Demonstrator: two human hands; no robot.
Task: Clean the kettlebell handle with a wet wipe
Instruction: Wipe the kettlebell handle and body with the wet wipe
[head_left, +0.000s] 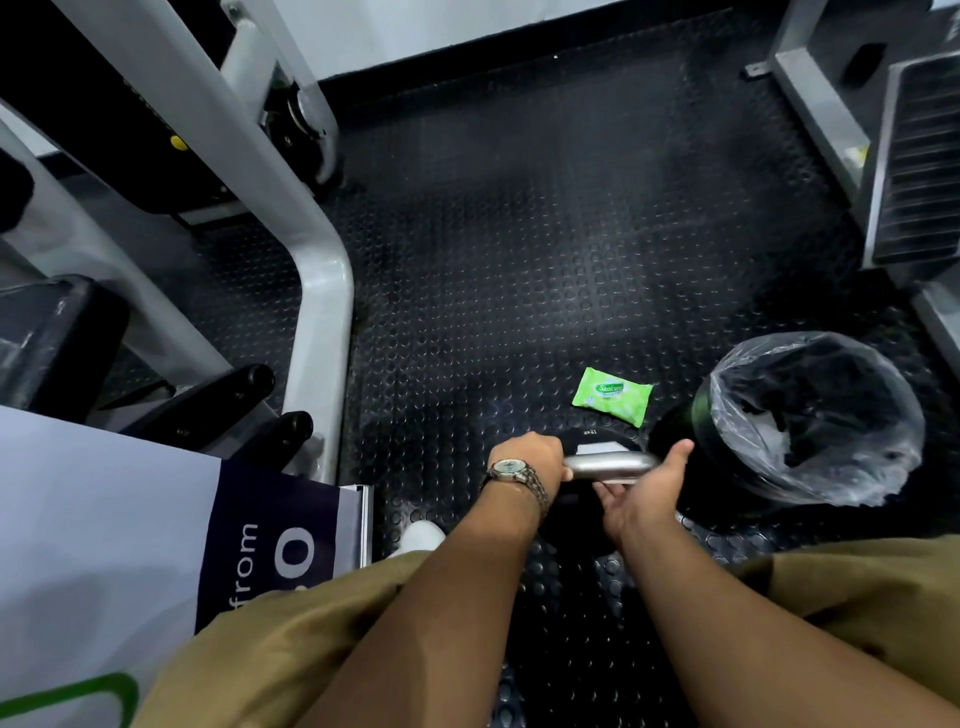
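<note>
1. Kettlebell (597, 444): stands on the studded black rubber floor (519, 260), low in the head view, directly in front of the person's knees. The body is black with a white label on top.
2. Kettlebell handle (610, 464): a silver bar lying roughly left to right, held between both hands.
3. Left hand (530, 457): fingers curled tightly round the left end of the handle, knuckles up. There is a metal wristwatch (514, 470) on the wrist.
4. Right hand (644, 488): cups the right end of the handle. Its fingers (610, 491) wrap underneath, and the thumb is straight and raised by the bar's far end.
5. A thin white edge (615, 482) shows between the right fingers and the bar. I cannot tell whether it is the wet wipe.
6. Green wipe pack (613, 396): lies flat on the floor just beyond the kettlebell, apart from both hands.
7. Dark bin (680, 415): has a clear plastic liner and stands just right of the kettlebell, near the right thumb.
8. Grey gym machine frame (322, 312): stands to the left.
9. White and navy printed banner (249, 551): sits at lower left.
10. White shoe (418, 535): its tip shows beside the left forearm.
</note>
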